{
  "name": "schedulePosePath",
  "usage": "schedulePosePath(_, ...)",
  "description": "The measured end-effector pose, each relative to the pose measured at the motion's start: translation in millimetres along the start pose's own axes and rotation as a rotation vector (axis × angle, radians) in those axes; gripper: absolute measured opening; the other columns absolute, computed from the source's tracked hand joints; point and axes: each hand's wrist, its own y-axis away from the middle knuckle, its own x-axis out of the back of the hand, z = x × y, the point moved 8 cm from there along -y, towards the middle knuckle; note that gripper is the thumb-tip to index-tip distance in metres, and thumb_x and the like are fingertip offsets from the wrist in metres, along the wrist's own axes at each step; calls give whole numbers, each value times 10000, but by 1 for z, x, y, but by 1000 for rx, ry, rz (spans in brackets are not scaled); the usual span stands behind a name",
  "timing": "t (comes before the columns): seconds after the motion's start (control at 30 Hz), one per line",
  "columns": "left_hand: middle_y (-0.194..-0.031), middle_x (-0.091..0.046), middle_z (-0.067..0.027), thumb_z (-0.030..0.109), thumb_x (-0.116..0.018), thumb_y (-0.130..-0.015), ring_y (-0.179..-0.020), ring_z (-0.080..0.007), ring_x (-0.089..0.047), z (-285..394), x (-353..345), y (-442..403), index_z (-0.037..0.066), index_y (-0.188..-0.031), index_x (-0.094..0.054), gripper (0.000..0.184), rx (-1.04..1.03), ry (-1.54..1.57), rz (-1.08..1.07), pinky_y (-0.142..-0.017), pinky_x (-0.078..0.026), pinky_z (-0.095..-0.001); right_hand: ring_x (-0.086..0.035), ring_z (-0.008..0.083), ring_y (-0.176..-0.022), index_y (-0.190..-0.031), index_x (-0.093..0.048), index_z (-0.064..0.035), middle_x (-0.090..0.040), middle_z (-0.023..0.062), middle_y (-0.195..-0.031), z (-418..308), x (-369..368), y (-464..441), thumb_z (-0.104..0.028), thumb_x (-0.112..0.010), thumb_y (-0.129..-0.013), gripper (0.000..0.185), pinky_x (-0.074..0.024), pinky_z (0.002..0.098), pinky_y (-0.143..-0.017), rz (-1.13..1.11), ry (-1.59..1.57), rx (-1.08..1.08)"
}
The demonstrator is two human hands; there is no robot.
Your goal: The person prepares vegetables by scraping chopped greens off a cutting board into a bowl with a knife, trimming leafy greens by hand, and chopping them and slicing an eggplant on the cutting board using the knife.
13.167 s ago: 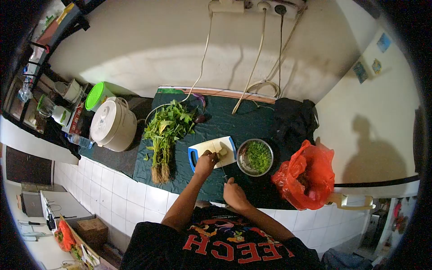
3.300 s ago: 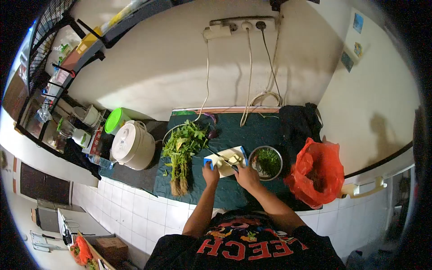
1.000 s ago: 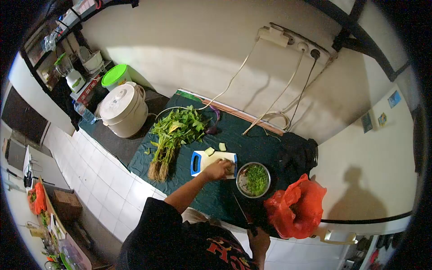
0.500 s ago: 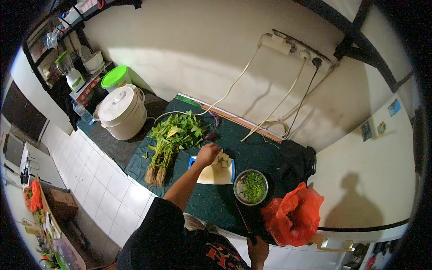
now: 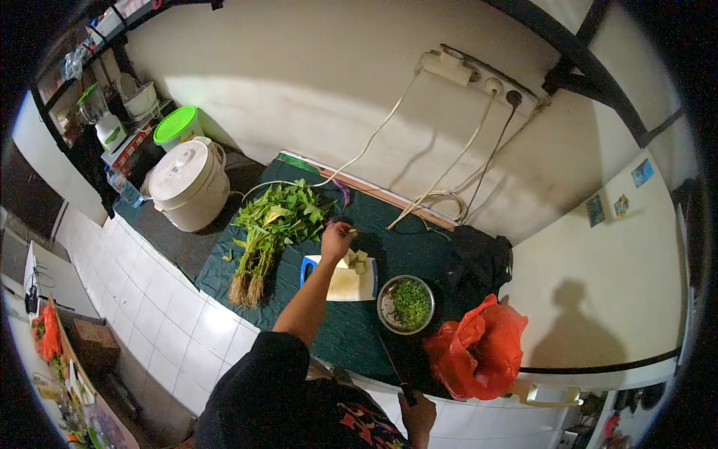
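Note:
My left hand [image 5: 336,242] is closed just past the far edge of a blue-edged cutting board [image 5: 351,290]. A small pale vegetable chunk [image 5: 353,233] shows at its fingertips. Several pale green vegetable chunks [image 5: 360,263] lie on the far part of the board. Low in the view, my right hand [image 5: 417,413] grips a knife [image 5: 392,361] by its dark handle, the blade pointing toward a metal bowl [image 5: 381,314]. Chopped greens [image 5: 411,304] fill much of that bowl. Dark eggplants [image 5: 343,193] lie behind my left hand, partly hidden.
Leafy greens with roots [image 5: 273,232] lie left of the board on the dark green cloth. A red plastic bag [image 5: 479,352] stands right of the bowl, a black cloth bag [image 5: 479,262] behind it. A white rice cooker [image 5: 188,187] sits at far left; cords [image 5: 441,196] trail along the wall.
My left hand has lifted from over the chunks to beyond the board's far edge, a pale chunk now visible in its fingers. My right hand still holds the knife low. The view has shifted slightly.

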Motion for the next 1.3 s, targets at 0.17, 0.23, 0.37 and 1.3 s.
schedulePosePath(0.17, -931, -672, -90, 167, -667, -916, -819, -174, -669, -41, 56, 96, 30, -1049, -608, 200, 353, 528, 122, -711, -532, -303, -654, 439, -739, -1094, -628, 51, -675, 242, -771, -9, -73, -25, -412, -602, -934, 490, -507, 536, -688, 62, 93, 306)
schedulePosePath(0.23, -961, -667, -86, 136, -621, -953, -829, -155, -667, -63, 70, 152, 24, -1083, -559, 182, 426, 579, 107, -713, -532, -274, -632, 470, -709, -1074, -579, 83, -648, 270, -743, -50, -81, -35, -377, -553, -972, 472, -486, 562, -650, -7, 77, 402)
schedulePosePath(0.37, -980, -666, -90, 127, -645, -941, -863, -154, -662, -91, 78, 242, 17, -1067, -561, 187, 503, 649, 43, -763, -531, -279, -611, 505, -691, -976, -558, 47, -622, 292, -723, -107, -118, -72, -365, -542, -976, 412, -481, 568, -610, -154, -89, 383)
schedulePosePath(1.3, -1231, -621, -61, 148, -686, -821, -1166, -317, -540, -28, 81, 155, 133, -1238, -616, 423, -122, -279, -128, -982, -439, -436, -624, 495, -717, -949, -594, 29, -625, 278, -708, -69, -100, -83, -359, -555, -965, 390, -475, 568, -637, -69, -76, 330)
